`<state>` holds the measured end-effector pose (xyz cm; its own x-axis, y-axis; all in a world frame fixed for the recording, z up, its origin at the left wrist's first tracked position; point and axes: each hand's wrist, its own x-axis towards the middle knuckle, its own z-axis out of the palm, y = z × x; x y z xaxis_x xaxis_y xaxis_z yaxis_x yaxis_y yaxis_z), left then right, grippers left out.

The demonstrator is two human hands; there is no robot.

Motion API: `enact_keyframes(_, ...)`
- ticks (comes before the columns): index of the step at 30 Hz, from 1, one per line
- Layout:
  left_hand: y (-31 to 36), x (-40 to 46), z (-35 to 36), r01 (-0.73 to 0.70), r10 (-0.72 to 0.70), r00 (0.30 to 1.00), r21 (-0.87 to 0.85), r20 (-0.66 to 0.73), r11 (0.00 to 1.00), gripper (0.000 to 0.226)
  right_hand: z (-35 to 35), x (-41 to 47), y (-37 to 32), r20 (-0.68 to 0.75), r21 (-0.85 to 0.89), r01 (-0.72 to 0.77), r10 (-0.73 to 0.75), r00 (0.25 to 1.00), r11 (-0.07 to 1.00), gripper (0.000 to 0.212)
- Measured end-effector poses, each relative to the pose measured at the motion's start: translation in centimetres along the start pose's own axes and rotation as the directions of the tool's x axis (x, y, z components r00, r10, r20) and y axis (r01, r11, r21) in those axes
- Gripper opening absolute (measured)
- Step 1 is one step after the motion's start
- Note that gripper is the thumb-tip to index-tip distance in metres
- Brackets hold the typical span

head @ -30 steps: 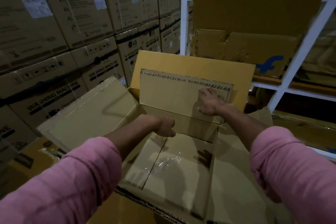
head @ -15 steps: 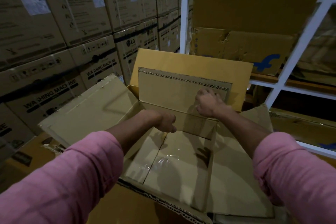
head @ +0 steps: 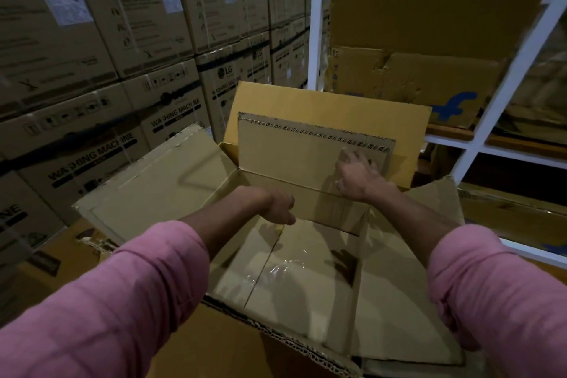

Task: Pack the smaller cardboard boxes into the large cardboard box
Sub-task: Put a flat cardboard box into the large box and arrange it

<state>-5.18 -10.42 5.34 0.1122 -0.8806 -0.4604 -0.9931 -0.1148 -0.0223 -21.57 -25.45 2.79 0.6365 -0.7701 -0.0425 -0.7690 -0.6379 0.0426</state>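
An open brown cardboard box [head: 306, 279] sits in front of me with all flaps folded outward and a taped, bare floor. Its far flap [head: 294, 150], with a printed strip along the top edge, stands upright against a yellower, bigger flap [head: 322, 104] behind it. My right hand [head: 357, 176] lies flat on that far flap near its right end, fingers spread and blurred. Over the box's far left part, my left hand [head: 277, 205] hangs close to the far wall, its fingers curled with nothing visible in them. Both arms wear pink sleeves.
Stacked washing-machine cartons [head: 129, 107] wall off the left side and the back. A white metal rack [head: 478, 138] holding torn cardboard boxes [head: 414, 83] stands at the right. The box's left flap [head: 153, 190] and right flap [head: 399, 301] spread outward.
My right hand's fingers have spread out against the far flap after being curled at its top edge. My left hand has stayed in place. The view has shifted only slightly.
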Motion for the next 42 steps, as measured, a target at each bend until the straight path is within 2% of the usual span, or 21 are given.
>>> enact_keyframes(4, 0.3, 0.5, -1.0, 0.019, -0.021, 0.999, -0.047, -0.047, 0.999, 0.055, 0.0, 0.5, 0.8, -0.036, -0.030, 0.007, -0.008, 0.999, 1.000, 0.056)
enact_keyframes(8, 1.3, 2.2, -1.6, 0.011, -0.011, 0.993, -0.008, -0.114, 1.000, 0.057, 0.1, 1.0, 1.3, -0.017, -0.029, 0.000, 0.000, 1.000, 1.000, 0.063)
enact_keyframes(14, 3.5, 6.1, -0.9, 0.026, -0.021, 0.993, 0.048, -0.114, 0.998, 0.064, 0.0, 1.7, 1.6, -0.012, -0.002, 0.000, 0.000, 1.000, 1.000, 0.061)
enact_keyframes(16, 4.1, 7.0, -0.8, 0.046, -0.045, 0.989, 0.001, -0.144, 0.999, 0.067, -0.1, 1.8, 1.7, -0.011, -0.004, -0.003, 0.003, 1.000, 1.000, 0.061)
enact_keyframes(22, 5.9, 9.4, -1.0, 0.036, -0.099, 0.894, -0.151, -0.438, 0.988, 0.060, 0.0, 2.0, 1.4, -0.017, 0.023, -0.006, 0.007, 1.000, 1.000, 0.058)
enact_keyframes(27, 6.9, 11.4, -0.6, -0.047, -0.073, 0.821, -0.195, -0.566, 0.980, 0.071, 0.3, 2.2, 1.8, 0.002, 0.054, -0.016, 0.016, 1.000, 0.998, 0.076)
enact_keyframes(32, 6.5, 12.3, 2.8, -0.030, -0.123, 0.815, -0.253, -0.567, 0.967, 0.077, 0.6, 1.8, 2.2, 0.019, 0.031, -0.031, 0.030, 0.999, 0.999, 0.081)
enact_keyframes(42, 3.7, 11.2, 9.2, 0.069, -0.171, 0.849, -0.217, -0.500, 0.974, 0.079, 2.5, 3.2, 1.2, 0.056, 0.050, -0.108, 0.106, 0.993, 0.993, 0.086)
